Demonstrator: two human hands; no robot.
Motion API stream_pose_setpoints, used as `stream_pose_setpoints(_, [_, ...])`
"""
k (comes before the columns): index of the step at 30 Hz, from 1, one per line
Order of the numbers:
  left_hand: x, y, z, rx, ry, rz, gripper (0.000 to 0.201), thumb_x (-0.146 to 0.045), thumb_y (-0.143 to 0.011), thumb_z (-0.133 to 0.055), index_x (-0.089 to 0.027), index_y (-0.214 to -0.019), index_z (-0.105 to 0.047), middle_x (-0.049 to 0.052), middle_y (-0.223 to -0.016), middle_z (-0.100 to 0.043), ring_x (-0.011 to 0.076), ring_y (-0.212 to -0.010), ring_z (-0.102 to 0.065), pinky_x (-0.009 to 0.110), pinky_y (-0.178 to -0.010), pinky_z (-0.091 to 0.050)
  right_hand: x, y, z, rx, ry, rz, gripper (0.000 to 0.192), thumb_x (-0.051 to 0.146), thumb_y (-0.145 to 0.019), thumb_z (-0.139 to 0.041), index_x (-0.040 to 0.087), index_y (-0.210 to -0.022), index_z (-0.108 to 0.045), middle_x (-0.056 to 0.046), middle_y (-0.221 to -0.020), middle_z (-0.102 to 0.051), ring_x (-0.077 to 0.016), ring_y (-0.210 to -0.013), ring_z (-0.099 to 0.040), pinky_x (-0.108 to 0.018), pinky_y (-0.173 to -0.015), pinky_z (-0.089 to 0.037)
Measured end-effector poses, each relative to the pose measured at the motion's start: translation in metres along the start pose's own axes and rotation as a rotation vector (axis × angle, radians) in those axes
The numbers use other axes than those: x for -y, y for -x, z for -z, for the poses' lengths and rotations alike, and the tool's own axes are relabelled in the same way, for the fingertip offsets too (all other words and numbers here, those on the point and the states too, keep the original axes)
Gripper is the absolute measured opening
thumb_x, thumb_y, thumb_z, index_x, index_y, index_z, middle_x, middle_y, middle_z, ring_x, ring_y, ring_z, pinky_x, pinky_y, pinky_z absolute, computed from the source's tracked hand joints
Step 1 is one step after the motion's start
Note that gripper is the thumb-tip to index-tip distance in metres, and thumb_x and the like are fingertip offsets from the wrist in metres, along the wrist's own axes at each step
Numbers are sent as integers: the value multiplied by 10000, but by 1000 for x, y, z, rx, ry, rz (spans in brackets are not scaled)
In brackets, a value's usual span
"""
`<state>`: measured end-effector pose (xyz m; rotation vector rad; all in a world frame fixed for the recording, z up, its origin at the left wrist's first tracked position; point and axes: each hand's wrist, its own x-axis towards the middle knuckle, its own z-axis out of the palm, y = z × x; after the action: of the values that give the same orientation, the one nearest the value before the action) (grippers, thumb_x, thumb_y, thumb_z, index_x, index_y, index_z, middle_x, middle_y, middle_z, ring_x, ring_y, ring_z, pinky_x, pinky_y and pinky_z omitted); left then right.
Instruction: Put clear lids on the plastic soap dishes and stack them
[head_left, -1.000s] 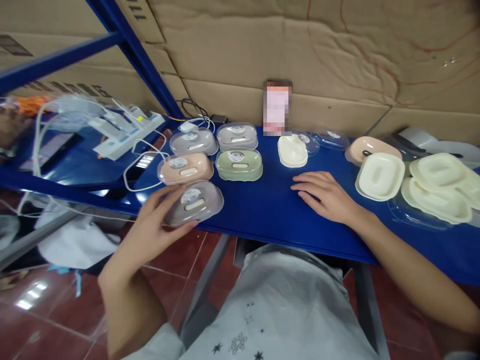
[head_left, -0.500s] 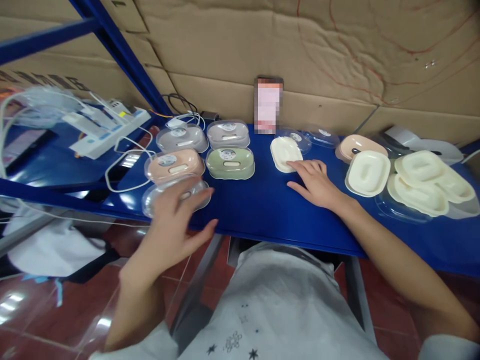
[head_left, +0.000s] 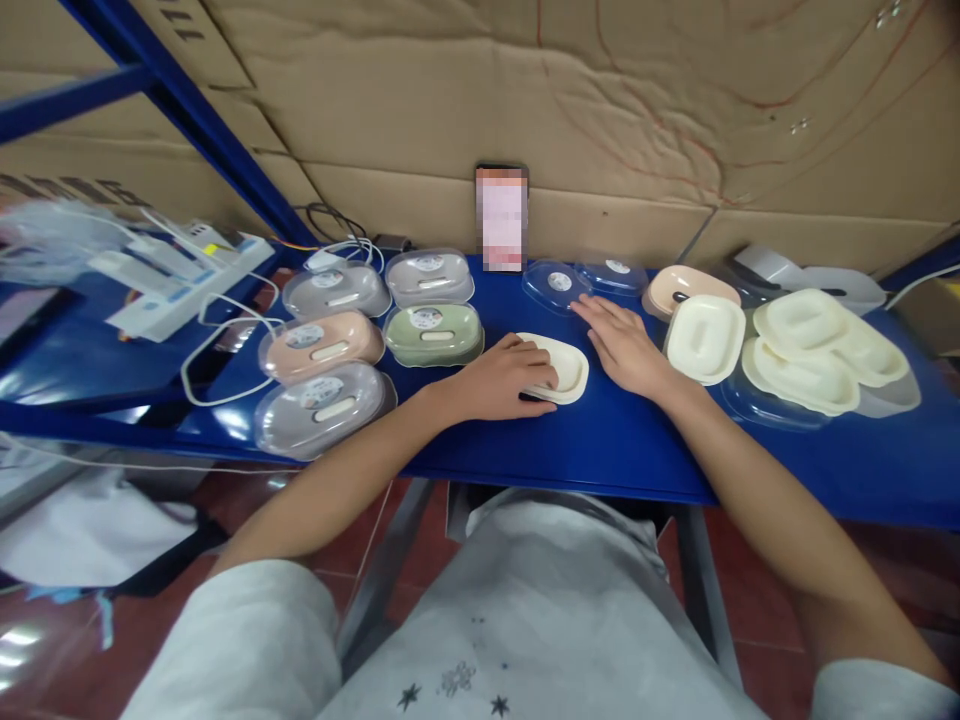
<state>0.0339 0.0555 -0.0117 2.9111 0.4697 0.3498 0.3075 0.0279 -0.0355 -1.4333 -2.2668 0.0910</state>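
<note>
My left hand lies over the left end of a shallow cream tray with rounded corners, its fingers curled onto the tray on the blue tabletop. Just behind and to the right, my right hand reaches forward with fingers stretched out and holding nothing. Its fingertips are at the edge of a clear plastic lid with a round label; whether they touch it I cannot tell. A second clear lid sits beyond. Left of my left hand stands a green lidded box with a clear cover.
Grey boxes and a peach box with clear covers stand at left, near a power strip and white cables. A phone leans on the cardboard behind. More cream trays and a peach base are at right.
My left hand has come from the covered boxes onto the cream tray. The tray is nearer to me and turned sideways. My right hand has left it and moved to the clear lid.
</note>
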Motion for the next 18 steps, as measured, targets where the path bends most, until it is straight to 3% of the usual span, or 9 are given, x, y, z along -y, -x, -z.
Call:
stream_pose_setpoints(5, [8, 11, 14, -43, 17, 98, 232, -300, -873, -726, -212, -1080, -670, 126, -1383, -620, 321, -1313, -584, 486, -1139, -408, -8, -6, -15, 116, 32, -50, 622, 287, -1098, -287, 233, -1717, -307, -120, -1772, -362, -336, -1680, -242, -705, -1316, -209])
stream_pose_setpoints(7, [12, 11, 17, -6, 34, 132, 260, -266, -847, -700, -203, -1094, -648, 129, -1380, -616, 319, -1283, -600, 478, -1108, -433, -7, -6, -15, 95, 46, -51, 624, 282, -1093, -292, 239, -1715, -309, -123, -1760, -385, -353, -1666, -265, -717, -1312, -193])
stream_pose_setpoints(12, [10, 10, 16, 24, 21, 161, 361, -271, -872, -669, -206, -1223, -618, 107, -1347, -649, 306, -1224, -633, 470, -1090, -447, -2, -2, -5, -61, 146, -81, 581, 524, -1073, -451, 224, -1563, -541, -192, -1467, -624, -440, -1399, -529, -714, -1196, -348])
stream_pose_setpoints(15, [7, 11, 16, 26, 7, 170, 480, -306, -886, -693, -206, -1343, -589, 133, -1460, -587, 340, -1313, -603, 497, -1124, -451, -2, -1, -2, -97, 159, -120, 633, 645, -1030, -521, 203, -1476, -603, -212, -1459, -605, -463, -1395, -524, -699, -1155, -407])
stream_pose_setpoints(18, [7, 12, 16, 2, 32, 180, 613, -321, -904, -710, -203, -1477, -526, 170, -1588, -485, 378, -1444, -522, 541, -1184, -442, -4, 0, 1, -56, 53, -147, 615, 607, -1040, -530, 197, -1494, -594, -211, -1498, -588, -439, -1395, -560, -649, -1133, -485])
